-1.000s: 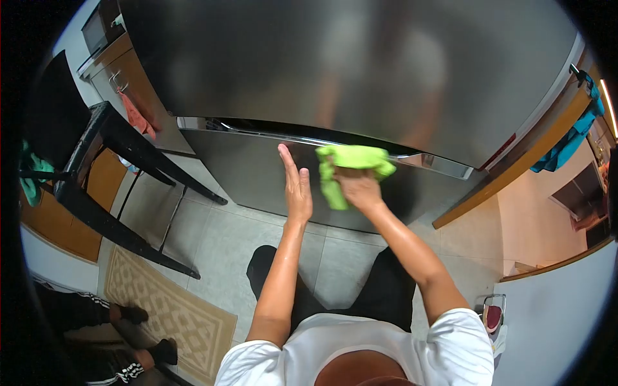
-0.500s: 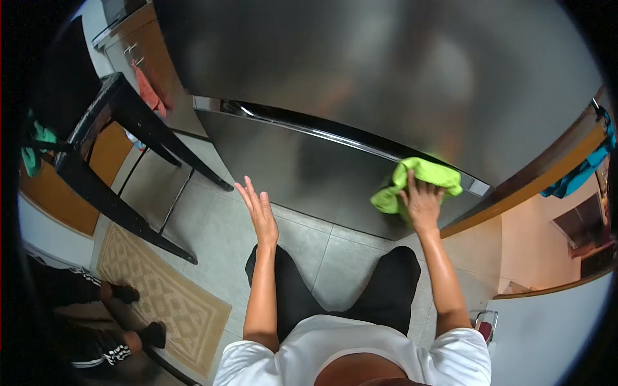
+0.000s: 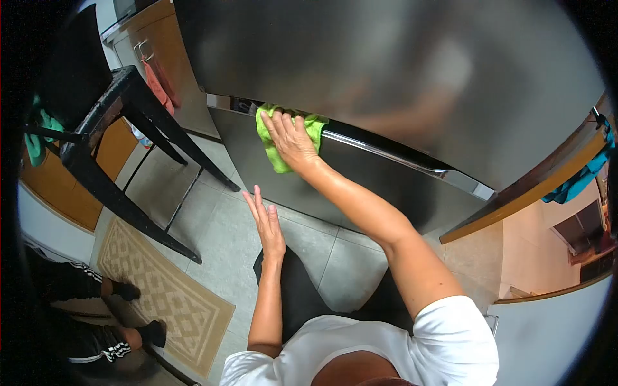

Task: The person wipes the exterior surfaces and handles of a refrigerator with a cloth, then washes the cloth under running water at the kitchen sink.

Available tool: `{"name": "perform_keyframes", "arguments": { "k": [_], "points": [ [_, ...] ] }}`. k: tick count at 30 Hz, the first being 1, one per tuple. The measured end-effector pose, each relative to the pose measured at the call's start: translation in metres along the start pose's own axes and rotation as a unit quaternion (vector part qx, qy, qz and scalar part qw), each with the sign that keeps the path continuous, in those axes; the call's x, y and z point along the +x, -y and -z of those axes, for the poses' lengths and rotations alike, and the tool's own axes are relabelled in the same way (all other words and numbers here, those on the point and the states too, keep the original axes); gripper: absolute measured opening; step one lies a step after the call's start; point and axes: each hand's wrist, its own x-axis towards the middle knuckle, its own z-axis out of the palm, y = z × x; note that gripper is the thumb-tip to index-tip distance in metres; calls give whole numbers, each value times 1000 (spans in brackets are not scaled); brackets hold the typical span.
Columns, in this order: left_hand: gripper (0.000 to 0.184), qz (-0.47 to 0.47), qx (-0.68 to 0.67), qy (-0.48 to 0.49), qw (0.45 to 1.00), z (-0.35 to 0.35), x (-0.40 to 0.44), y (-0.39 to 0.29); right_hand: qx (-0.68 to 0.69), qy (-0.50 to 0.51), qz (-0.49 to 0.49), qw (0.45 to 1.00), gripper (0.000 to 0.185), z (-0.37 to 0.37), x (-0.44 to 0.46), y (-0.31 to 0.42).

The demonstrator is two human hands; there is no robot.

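Note:
My right hand (image 3: 294, 141) reaches across to the left and presses a bright green cloth (image 3: 273, 154) against the metal front. The cloth covers the left part of the shiny handle strip (image 3: 380, 149) between the upper door (image 3: 386, 58) and the lower drawer (image 3: 367, 183) of what looks like a steel refrigerator. My left hand (image 3: 270, 231) is held up in the air over my left knee, fingers stretched out, with nothing in it. It is apart from the drawer front.
A black chair (image 3: 96, 128) stands at the left, a green cloth (image 3: 40, 138) hanging on it. A person's legs (image 3: 84, 283) show at the lower left beside a beige patterned rug (image 3: 167, 296). A red cloth (image 3: 158, 87) hangs from a cabinet, a blue one (image 3: 582, 174) at the right.
My right hand has slid the green cloth along the handle strip from its right end to its left part. My left hand has hardly moved.

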Motion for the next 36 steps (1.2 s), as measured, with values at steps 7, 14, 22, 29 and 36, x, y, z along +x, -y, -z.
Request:
{"name": "perform_keyframes", "arguments": {
  "k": [7,14,22,29,36],
  "points": [
    [61,-4,-3,-14,1000,11,-7,-6,96,52,-17,994,76,20,-115,-83],
    [61,-17,-54,-3,998,8,-1,-20,-2,36,-2,999,61,30,-162,-111],
    [65,-127,-82,-3,988,-16,31,-70,173,-16,71,982,47,19,-31,-26],
    [76,-37,-172,-57,983,-108,89,-56,608,1,-87,789,35,49,-35,-90],
    [74,136,25,-193,971,-166,114,-80,508,-39,-111,853,46,63,-73,-110]
  ]
}}
